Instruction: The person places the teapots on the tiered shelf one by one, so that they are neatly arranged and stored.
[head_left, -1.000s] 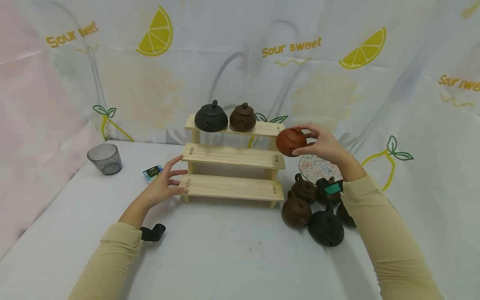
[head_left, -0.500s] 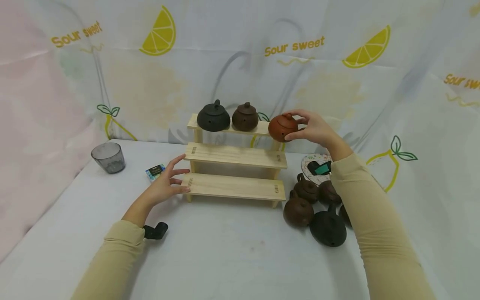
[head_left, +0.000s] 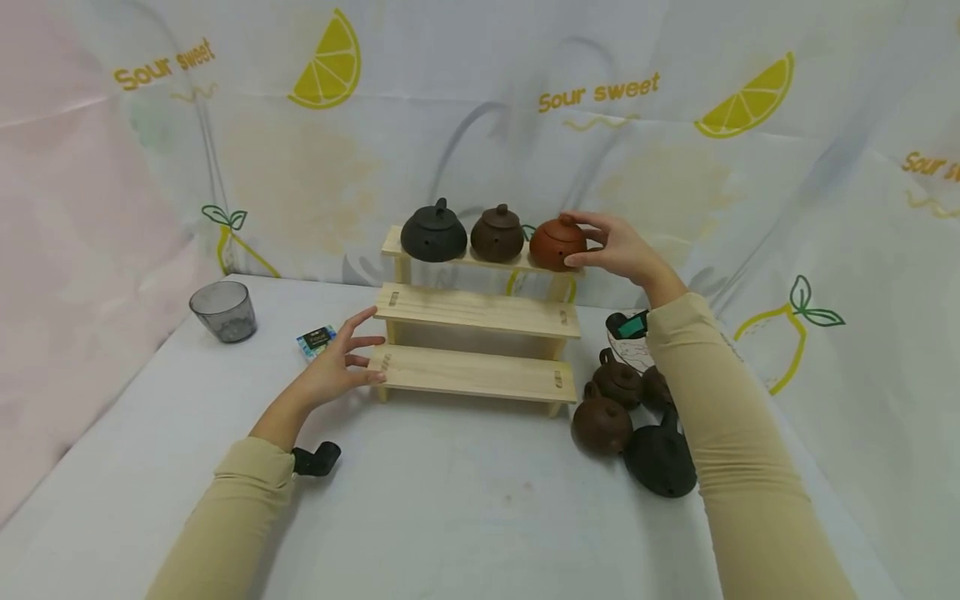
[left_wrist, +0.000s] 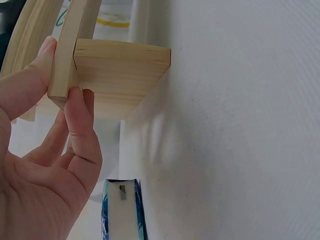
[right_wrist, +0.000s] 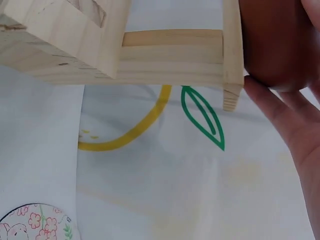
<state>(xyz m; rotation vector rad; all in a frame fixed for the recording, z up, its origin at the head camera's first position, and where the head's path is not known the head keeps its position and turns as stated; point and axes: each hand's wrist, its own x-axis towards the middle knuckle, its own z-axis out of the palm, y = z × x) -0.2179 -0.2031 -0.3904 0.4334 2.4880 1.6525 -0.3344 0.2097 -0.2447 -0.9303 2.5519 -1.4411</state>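
My right hand point(head_left: 617, 250) holds a reddish-brown clay teapot point(head_left: 553, 243) at the right end of the top shelf; in the right wrist view the teapot point(right_wrist: 277, 45) sits right against the shelf board. A black teapot point(head_left: 433, 235) and a dark brown teapot point(head_left: 497, 235) stand to its left on the same shelf. My left hand point(head_left: 330, 367) pinches the left end of the lowest board of the three-tier wooden stand point(head_left: 472, 371). In the left wrist view, the thumb is on top of the board point(left_wrist: 65, 65) and the fingers below.
Right of the stand, several dark teapots point(head_left: 602, 425) cluster on the white table, partly hidden by my right sleeve. Behind them lies a round patterned disc point(right_wrist: 37, 225). A grey glass point(head_left: 225, 312) and a small blue packet point(head_left: 315, 340) are at left. A printed curtain hangs behind.
My right hand has carried the reddish teapot up and left, from beside the stand onto the top shelf. The left hand keeps its grip on the stand; the view has shifted slightly.
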